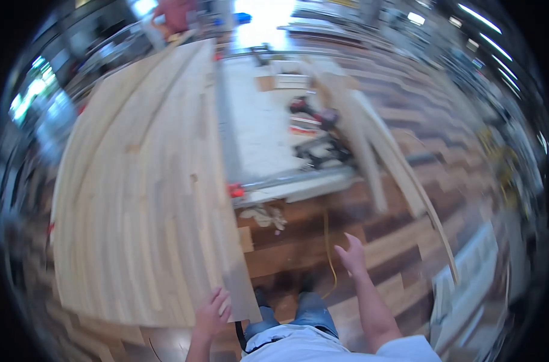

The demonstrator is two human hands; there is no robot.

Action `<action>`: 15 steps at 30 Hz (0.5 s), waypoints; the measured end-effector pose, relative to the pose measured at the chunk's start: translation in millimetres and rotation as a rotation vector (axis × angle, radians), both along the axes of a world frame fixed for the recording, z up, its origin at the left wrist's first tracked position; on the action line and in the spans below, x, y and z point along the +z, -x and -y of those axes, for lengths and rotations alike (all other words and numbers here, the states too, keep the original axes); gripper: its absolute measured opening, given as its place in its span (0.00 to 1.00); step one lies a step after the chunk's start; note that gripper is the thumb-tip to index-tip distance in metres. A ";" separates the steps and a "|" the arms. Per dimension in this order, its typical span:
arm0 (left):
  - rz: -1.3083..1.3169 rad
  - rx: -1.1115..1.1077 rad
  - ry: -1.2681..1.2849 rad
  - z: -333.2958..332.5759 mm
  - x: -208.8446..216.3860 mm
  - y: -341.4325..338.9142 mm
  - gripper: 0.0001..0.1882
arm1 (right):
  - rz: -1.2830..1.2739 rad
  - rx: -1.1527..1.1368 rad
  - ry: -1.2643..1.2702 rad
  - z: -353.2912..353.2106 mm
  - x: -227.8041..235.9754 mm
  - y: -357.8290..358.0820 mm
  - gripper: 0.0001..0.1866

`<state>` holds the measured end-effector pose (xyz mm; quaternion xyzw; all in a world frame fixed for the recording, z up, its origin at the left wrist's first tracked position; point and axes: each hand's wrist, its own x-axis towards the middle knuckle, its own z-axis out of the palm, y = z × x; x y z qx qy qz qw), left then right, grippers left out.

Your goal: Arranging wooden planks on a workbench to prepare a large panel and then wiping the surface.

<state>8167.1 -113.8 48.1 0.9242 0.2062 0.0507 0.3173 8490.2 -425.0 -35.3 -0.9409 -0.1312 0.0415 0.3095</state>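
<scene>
A large pale wooden panel point(135, 211) made of many strips lies on my left. My left hand point(213, 311) is at its near right corner, fingers loosely bent and slightly apart; nothing shows in it, and whether it touches the wood I cannot tell. My right hand point(351, 254) hangs in the air over the floor, thumb and fingers apart, holding nothing. Beyond it is a white-topped worktable point(259, 139), bearing a dark red and black power tool point(313, 113) and a black tool or clamp point(322, 151) blurred by motion.
Long wooden boards point(395, 157) lean along the table's right side. A yellow cord point(328, 253) runs over the plank-patterned floor point(377, 235). Crumpled pale cloth or gloves point(263, 216) lie below the table's edge. Red clamp-like parts point(236, 190) sit beside the panel. A person in red point(176, 15) stands far off.
</scene>
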 end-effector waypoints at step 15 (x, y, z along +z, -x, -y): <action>-0.201 0.536 0.056 188.0 3.1 -39.2 0.20 | -0.363 0.419 -0.139 -38.0 -25.5 -145.6 0.23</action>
